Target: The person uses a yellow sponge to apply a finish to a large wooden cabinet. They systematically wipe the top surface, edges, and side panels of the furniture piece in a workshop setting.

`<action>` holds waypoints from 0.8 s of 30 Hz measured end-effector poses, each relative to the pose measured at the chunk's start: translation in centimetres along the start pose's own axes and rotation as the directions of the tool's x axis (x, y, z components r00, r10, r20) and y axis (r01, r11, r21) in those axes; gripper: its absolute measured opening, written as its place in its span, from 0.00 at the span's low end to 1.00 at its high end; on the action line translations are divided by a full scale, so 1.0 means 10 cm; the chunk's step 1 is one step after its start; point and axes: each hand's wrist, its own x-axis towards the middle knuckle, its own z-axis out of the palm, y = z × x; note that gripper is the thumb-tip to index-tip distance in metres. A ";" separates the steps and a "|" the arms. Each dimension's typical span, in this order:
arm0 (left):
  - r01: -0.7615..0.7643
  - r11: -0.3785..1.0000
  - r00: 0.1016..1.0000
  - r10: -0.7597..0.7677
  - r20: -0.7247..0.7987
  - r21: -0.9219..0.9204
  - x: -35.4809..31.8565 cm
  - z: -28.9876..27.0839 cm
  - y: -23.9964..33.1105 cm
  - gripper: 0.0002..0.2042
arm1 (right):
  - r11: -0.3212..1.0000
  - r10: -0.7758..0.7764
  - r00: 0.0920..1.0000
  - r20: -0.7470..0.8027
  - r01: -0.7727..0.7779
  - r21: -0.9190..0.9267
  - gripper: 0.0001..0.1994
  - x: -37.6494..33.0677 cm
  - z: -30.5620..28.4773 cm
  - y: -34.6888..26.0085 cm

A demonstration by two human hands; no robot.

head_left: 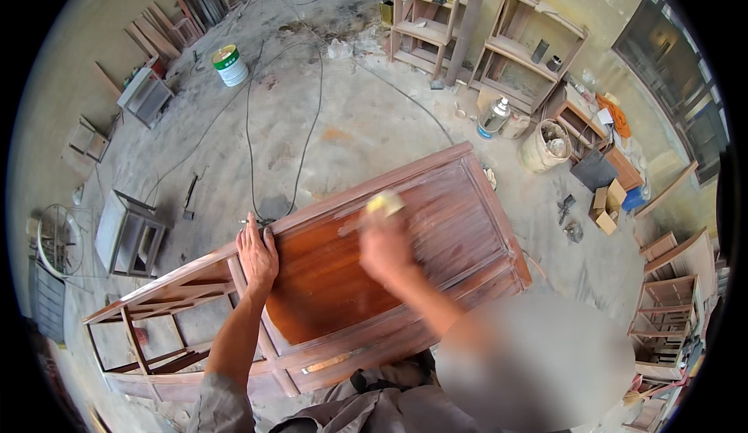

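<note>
A large wooden furniture piece point(335, 277) lies before me, with a reddish-brown panel at its middle and open framing at its left end. On its far rail, beside the panel, rests my left hand point(257, 258), fingers stretched out and slightly apart. A thin pale stick point(245, 221) shows at those fingertips, too small to name. My right hand point(383, 246) is closed around a pale yellow pad point(385, 202) over the panel, blurred by motion; its exact kind is unclear. Whitish, dull streaks cover the panel's right part, while its left part looks glossier and darker.
Cables point(319, 113) run over the dusty concrete floor beyond the piece. A green-and-white bucket point(231, 65) stands at far left. Wooden shelf units point(425, 31), a metal can point(493, 117), a dirty white bucket point(545, 146) and an open carton point(608, 205) are at right. A grey cabinet point(125, 234) stands left.
</note>
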 end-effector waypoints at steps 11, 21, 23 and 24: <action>-0.022 0.999 0.999 0.023 0.033 -0.044 -0.04 -0.05 0.03 0.30 | 0.955 0.276 0.873 0.402 -0.295 -0.015 0.22 0.24 -0.26 -0.07; -0.086 0.995 0.996 0.087 0.010 -0.058 -0.03 0.03 0.01 0.30 | 0.919 0.390 0.853 0.346 -0.382 -0.095 0.17 0.13 -0.11 0.47; -0.070 0.996 0.997 0.071 0.021 -0.047 -0.05 0.03 -0.09 0.30 | 0.966 0.253 0.909 0.332 -0.218 -0.140 0.19 0.12 -0.12 -0.39; -0.072 0.995 0.997 0.074 0.033 -0.066 -0.04 0.03 -0.03 0.30 | 1.000 0.005 1.000 -0.026 -0.005 -0.019 0.23 -0.12 0.25 -0.73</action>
